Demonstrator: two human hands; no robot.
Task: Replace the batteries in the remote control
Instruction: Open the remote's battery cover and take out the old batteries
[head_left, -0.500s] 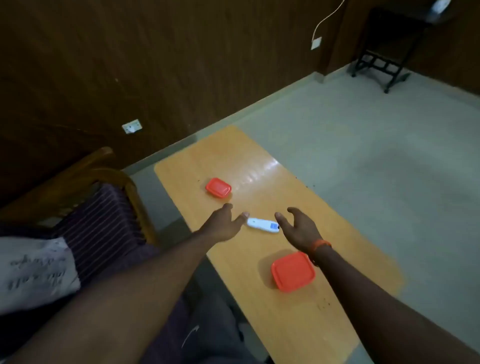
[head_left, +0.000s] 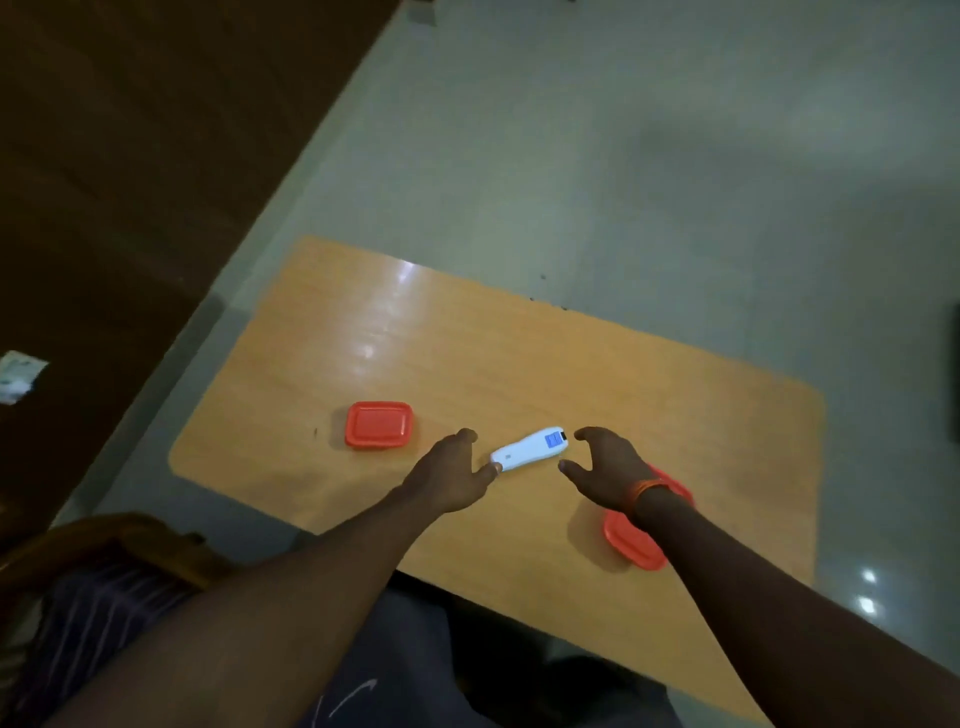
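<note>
Left hand and right hand flank remote on desk, fingers released, nothing held. Best: grip long edges, lift, flip to its back.

Single view, head-worn, wide-angle. It looks forward and steeply down from above the near edge of the tabletop, which lies skewed across the frame with its far left corner toward the upper middle. Both forearms enter from the bottom edge. The left hand and right hand sit just below frame centre, at arm's reach. The floor fills the far and right side, a dark wall the far left, and the person's lap the near edge.
</note>
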